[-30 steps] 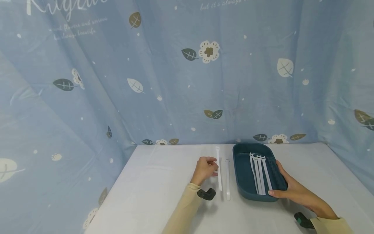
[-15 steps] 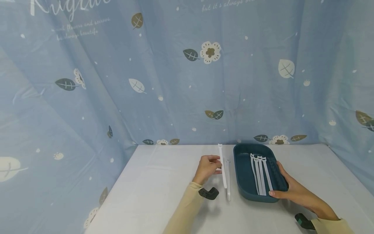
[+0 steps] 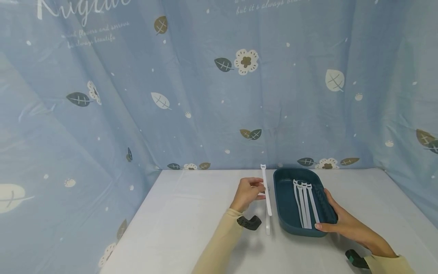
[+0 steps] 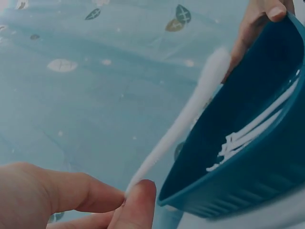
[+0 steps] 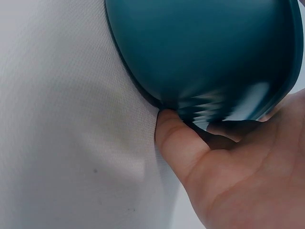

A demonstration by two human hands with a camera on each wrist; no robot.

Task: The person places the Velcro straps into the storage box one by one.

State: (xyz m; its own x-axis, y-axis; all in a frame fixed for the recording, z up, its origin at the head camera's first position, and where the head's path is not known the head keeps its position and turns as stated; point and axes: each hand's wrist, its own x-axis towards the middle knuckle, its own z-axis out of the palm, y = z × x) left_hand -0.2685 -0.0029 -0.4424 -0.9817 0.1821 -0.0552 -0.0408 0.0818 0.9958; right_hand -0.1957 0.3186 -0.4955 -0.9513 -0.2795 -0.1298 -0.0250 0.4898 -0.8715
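Note:
My left hand (image 3: pixel 246 195) pinches a white cable strap (image 3: pixel 267 198) between thumb and forefinger, above the table and left of the tray. The strap stands nearly lengthwise, its slotted head at the far end; in the left wrist view this strap (image 4: pixel 174 126) slants up toward the tray. Beneath it, partly hidden, a second white strap (image 3: pixel 268 227) lies on the table. Several more straps (image 3: pixel 305 207) lie side by side inside the dark teal tray (image 3: pixel 284 186). My right hand (image 3: pixel 352 226) grips the tray's right side, thumb at the near corner; the right wrist view shows the thumb (image 5: pixel 178 138) against the tray wall.
A white cloth covers the table (image 3: pixel 181 220). Behind it and along the left hangs a blue patterned curtain (image 3: pixel 191 83). The tray's far end is close to the table's back edge. Dark camera mounts (image 3: pixel 249 223) sit at both wrists.
My left hand has moved right and slightly away with the pinched strap, which now overlaps the strap on the table in the head view. The right hand and tray have stayed put.

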